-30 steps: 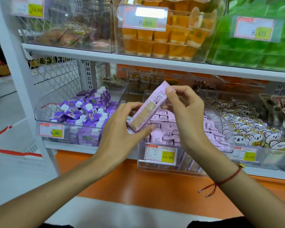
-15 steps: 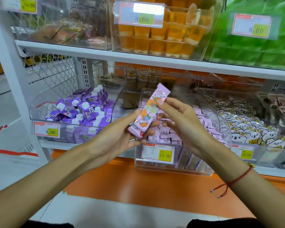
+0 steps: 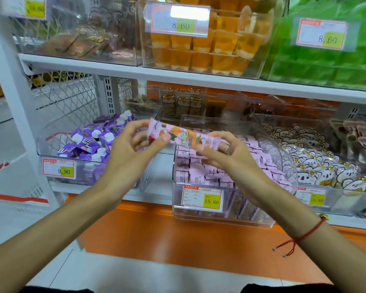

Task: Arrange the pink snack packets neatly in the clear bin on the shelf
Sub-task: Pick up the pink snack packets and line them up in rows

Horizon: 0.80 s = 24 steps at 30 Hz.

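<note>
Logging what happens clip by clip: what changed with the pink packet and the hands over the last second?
The pink packet was turned from steeply tilted, plain side showing, to nearly level with its printed face toward the camera. The left hand shifted to pinch its left end; the right hand moved to its right end. Both kept hold throughout. The clear bin and its stacked packets stayed as they were.

Both forearms bare, no sleeves; red string bracelet point(image 3: 300, 237) on right wrist, small gold bead, knotted loose ends; possibly a ring point(image 3: 228, 148).
</note>
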### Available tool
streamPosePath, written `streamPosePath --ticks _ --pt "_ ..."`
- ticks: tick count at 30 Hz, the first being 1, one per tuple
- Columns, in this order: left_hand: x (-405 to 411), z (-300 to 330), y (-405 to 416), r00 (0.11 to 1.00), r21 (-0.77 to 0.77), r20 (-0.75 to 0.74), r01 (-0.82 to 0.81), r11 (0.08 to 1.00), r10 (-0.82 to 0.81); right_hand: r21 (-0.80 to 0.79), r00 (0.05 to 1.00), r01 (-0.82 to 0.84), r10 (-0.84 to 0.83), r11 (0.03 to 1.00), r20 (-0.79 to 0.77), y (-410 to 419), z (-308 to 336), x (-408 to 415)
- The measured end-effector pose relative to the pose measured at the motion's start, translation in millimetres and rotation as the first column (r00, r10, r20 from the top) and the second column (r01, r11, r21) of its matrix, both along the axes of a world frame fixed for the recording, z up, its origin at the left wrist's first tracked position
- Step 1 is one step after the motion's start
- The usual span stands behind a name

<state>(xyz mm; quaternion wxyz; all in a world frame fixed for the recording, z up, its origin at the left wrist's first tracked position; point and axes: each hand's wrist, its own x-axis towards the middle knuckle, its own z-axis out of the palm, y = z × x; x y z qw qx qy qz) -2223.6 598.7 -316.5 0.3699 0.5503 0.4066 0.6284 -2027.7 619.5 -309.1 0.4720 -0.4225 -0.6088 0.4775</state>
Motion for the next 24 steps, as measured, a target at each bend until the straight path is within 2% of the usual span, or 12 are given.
streamPosePath --ticks 1,3,5,8,13,16,19,21,23,24 --pt "1 1 -1 0.999 0.075 -0.032 -0.031 0.997 0.033 0.077 0.984 0.023 -0.036 0.997 0.172 1 -5 0" --pt "3 1 -2 0.994 0.172 -0.099 -0.031 0.985 0.049 0.240 0.879 0.008 -0.121 0.971 0.460 3 -17 0" --pt "5 -3 -3 0.989 0.198 -0.149 0.012 0.980 0.018 0.331 0.767 -0.060 -0.168 0.942 0.620 3 -26 2" --pt "5 -11 -3 0.977 0.187 -0.214 0.038 0.982 0.003 0.399 0.653 -0.147 -0.214 0.905 0.727 4 -29 7" --pt "-4 -6 -1 0.908 0.270 -0.406 0.011 0.963 0.103 0.380 0.574 -0.195 -0.209 0.904 0.792 7 -19 13" --pt "-8 0 -1 0.777 0.372 -0.605 0.080 0.925 0.176 0.374 0.552 -0.217 -0.202 0.902 0.809 6 -16 13" --pt "-5 -5 1 0.594 0.318 -0.793 0.210 0.925 0.137 0.371 0.545 -0.219 -0.202 0.903 0.814 5 -16 12" --pt "-1 -12 3 0.488 0.278 -0.861 0.217 0.936 0.143 0.367 0.550 -0.225 -0.194 0.902 0.813 5 -16 11" --pt "2 -16 6 0.401 0.337 -0.886 0.214 0.917 0.232 0.366 0.565 -0.236 -0.179 0.900 0.805 4 -16 12" --pt "3 -17 8 0.329 0.390 -0.894 0.240 0.889 0.303 0.367 0.571 -0.241 -0.174 0.899 0.802 4 -17 12"
